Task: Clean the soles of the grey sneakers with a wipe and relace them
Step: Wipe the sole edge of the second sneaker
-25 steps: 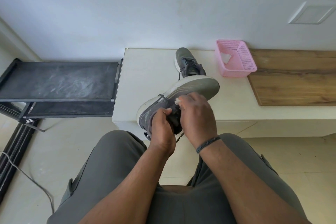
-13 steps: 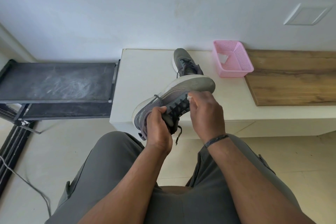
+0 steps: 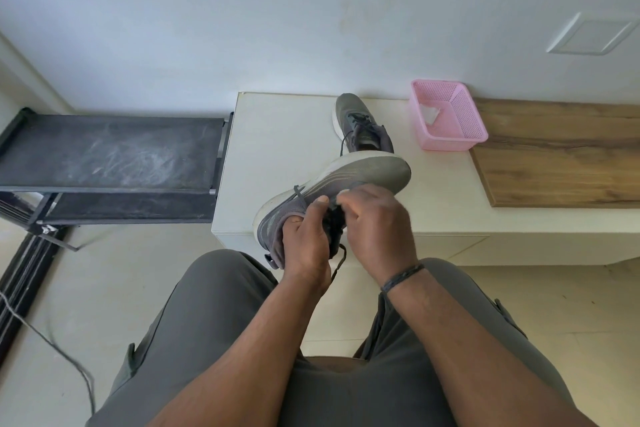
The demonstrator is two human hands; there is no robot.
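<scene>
A grey sneaker [image 3: 349, 180] with a white sole lies on its side in the air over the cabinet's front edge, sole turned away from me. My left hand [image 3: 304, 239] grips its heel and collar. My right hand [image 3: 374, 222] pinches the black lace [image 3: 337, 262] at the tongue, and one lace end hangs down between my wrists. The second grey sneaker [image 3: 360, 125] stands upright on the white cabinet [image 3: 277, 149] behind it. A crumpled white wipe [image 3: 429, 113] lies inside the pink basket [image 3: 464, 139].
A wooden board [image 3: 561, 156] covers the cabinet's right part. To the left stands a black metal shoe rack [image 3: 107, 152]. A grey cable [image 3: 45, 340] runs across the tiled floor at the lower left. My knees in grey trousers fill the bottom.
My right hand has moved back onto the laces at the tongue, beside my left thumb. The held sneaker has stayed in much the same place.
</scene>
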